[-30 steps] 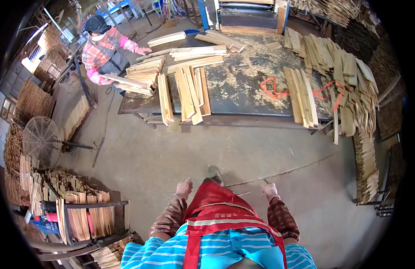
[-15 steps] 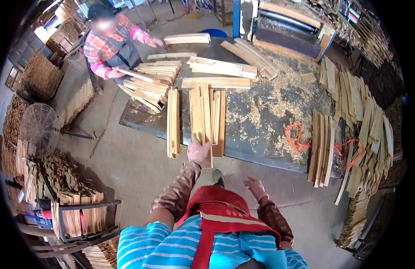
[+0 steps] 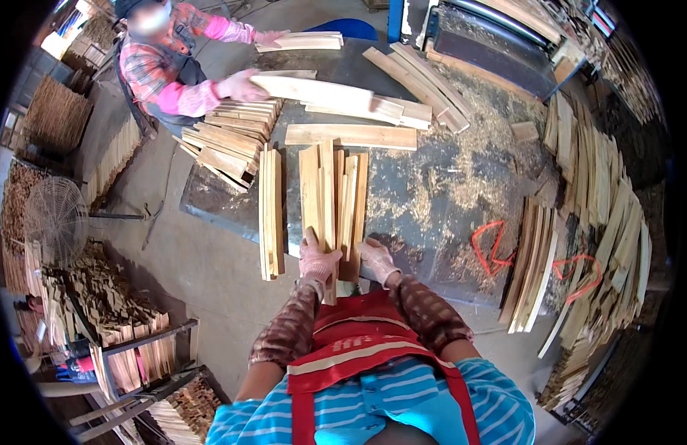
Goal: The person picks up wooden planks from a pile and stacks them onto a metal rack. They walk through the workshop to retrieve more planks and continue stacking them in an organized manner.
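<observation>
The left hand (image 3: 318, 259) lies over the near end of a loose bundle of sawn planks (image 3: 327, 185), its fingers reaching forward along the wood and its thumb out to the right; whether it grips underneath, I cannot tell. The right hand (image 3: 378, 261) has its fingers extended and slanting inward, the tips against or just beside the bundle's right edge; contact is hard to judge. The bundle runs away from the hands on a dark worktable (image 3: 425, 167), with one plank's near end jutting past the left hand toward the red apron (image 3: 358, 334) and another end between the two hands.

Just left of the left hand is a narrow stack of planks (image 3: 270, 215), lying roughly parallel to the bundle. Beyond the bundle, a single plank (image 3: 351, 136) lies crosswise. Farther forward and left, a co-worker (image 3: 147, 74) holds a pale board (image 3: 317, 93) in one hand, while the other hand is at a short stack of boards (image 3: 306, 41). Near the co-worker is a fanned pile of planks (image 3: 243, 133).

Right of the right hand, wood shavings (image 3: 432, 196) litter the tabletop, and well apart lies a row of planks (image 3: 527, 259) with orange-red cord (image 3: 486, 252) showing on both sides.
</observation>
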Demonstrator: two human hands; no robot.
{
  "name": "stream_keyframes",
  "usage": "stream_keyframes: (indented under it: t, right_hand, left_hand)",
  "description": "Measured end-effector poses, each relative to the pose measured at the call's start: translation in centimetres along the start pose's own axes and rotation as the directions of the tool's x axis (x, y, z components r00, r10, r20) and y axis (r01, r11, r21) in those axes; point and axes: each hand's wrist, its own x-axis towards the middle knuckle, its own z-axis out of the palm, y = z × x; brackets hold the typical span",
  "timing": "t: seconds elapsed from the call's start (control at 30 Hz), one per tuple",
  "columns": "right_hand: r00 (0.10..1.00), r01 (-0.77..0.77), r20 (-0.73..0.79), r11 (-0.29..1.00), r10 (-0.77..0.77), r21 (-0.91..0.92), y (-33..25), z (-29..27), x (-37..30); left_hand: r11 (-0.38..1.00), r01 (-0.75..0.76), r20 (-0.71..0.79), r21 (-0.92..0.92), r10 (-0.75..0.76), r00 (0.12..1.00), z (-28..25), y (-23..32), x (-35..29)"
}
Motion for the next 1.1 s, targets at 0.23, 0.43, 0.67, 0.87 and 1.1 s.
stream_keyframes:
  t: [0.23, 0.43, 0.67, 0.87, 1.1]
  right_hand:
    - [0.949, -0.313, 0.094, 0.94, 0.302, 0.135, -3.9, 2.3, 0.2]
    - [0.976, -0.059, 0.191, 0.972, 0.104, -0.227, -7.1, 6.5, -1.1]
    - [0.988, -0.134, -0.014, 0.823, 0.152, -0.551, -9.8, 9.4, 1.1]
    - [0.983, -0.161, -0.175, 0.735, 0.059, -0.659, -9.8, 11.1, 0.5]
    - [0.996, 0.057, -0.042, 0.925, -0.079, -0.375, -7.1, 6.3, 2.4]
  left_hand:
    - [0.923, 0.13, 0.112, -0.362, -0.096, 0.989, -2.7, -1.2, 1.2]
    - [0.904, 0.199, 0.123, -0.378, -0.164, 0.979, -3.0, -6.6, 4.1]
    - [0.946, 0.293, 0.047, -0.138, -0.289, 0.956, -4.4, 1.6, 1.9]
    - [0.983, 0.186, -0.078, 0.001, -0.186, 0.979, -3.6, -0.9, 2.1]
    - [0.989, 0.147, -0.114, -0.019, -0.149, 0.982, -3.5, -1.8, 4.0]
